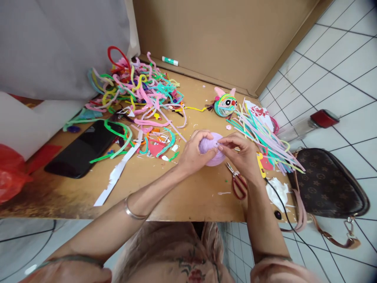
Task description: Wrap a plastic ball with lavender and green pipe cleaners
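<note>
My left hand (194, 153) is wrapped round a lilac ball (212, 156) wound with pipe cleaner, holding it just above the wooden table (182, 192). My right hand (240, 151) pinches the ball's top right side with thumb and fingertips, on a small pale bit I cannot name. A finished ball figure (225, 103) with ears, eyes and a red nose sits behind them.
A tangled heap of coloured pipe cleaners (135, 88) lies at the back left, and a straight bundle (262, 135) to the right. Red-handled scissors (238, 182), a yellow tool with a black cord (260, 163), a black phone (84, 149), a glue stick (170, 61) and a brown handbag (326, 184) are around.
</note>
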`<state>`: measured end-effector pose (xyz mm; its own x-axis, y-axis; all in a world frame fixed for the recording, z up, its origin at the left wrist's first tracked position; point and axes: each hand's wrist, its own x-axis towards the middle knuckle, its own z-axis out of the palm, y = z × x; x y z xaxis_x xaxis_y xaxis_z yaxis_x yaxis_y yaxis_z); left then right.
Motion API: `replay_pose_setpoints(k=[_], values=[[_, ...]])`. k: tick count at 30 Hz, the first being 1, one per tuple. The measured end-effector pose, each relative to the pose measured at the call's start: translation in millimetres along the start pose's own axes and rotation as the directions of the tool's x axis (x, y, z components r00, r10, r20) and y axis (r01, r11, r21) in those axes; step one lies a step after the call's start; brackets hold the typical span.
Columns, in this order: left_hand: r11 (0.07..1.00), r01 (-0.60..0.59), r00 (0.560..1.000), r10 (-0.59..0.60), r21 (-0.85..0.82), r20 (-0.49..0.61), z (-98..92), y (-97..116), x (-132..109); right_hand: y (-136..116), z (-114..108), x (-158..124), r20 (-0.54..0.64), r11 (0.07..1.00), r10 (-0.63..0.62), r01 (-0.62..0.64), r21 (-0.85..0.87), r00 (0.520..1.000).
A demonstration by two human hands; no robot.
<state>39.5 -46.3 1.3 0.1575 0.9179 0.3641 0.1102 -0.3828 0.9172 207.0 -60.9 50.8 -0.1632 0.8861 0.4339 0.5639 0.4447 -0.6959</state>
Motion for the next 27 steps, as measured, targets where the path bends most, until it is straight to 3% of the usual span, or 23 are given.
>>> replay_pose_setpoints(k=[11, 16, 21, 27], values=[[1.0, 0.016, 1.0, -0.016, -0.025, 0.015, -0.4, 0.6, -0.3, -1.5, -0.9, 2.0, 0.056, 0.998, 0.042, -0.04, -0.052, 0.998], [0.999, 0.03, 1.0, -0.03, -0.03, 0.0, 1.0, -1.3, 0.4, -1.1, 2.4, 1.2, 0.019, 0.998, 0.064, -0.064, -0.023, 0.998], [0.999, 0.023, 1.0, -0.023, -0.034, -0.017, 1.7, -1.0, 0.1, -10.3, 6.6, -8.0, -0.035, 0.995, -0.048, 0.045, -0.094, 0.998], [0.999, -0.009, 1.0, 0.008, -0.042, -0.021, 3.1, -1.3, -0.9, -16.9, 7.2, -16.4, -0.008, 0.967, -0.123, 0.118, -0.226, 0.992]])
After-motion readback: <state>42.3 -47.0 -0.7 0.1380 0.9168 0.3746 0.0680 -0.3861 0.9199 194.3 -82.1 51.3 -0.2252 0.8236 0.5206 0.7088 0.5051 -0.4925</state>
